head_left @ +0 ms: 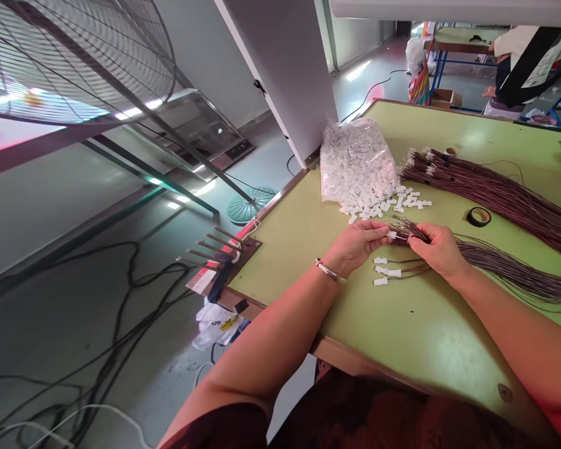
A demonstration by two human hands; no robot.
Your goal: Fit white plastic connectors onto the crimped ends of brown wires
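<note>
My left hand pinches a small white plastic connector between thumb and fingertips. Close beside it, my right hand is closed on thin dark wires near their bare terminal ends. These belong to a long bundle of wires that runs off to the right under my forearm. Several wires with white connectors on their ends lie just below my hands. Beyond my hands, loose white connectors spill from a clear plastic bag full of them.
On the green table lie a second, thicker wire bundle and a black tape roll. A rack of metal pegs stands at the left edge. A large fan stands at the left; another person is at the back right.
</note>
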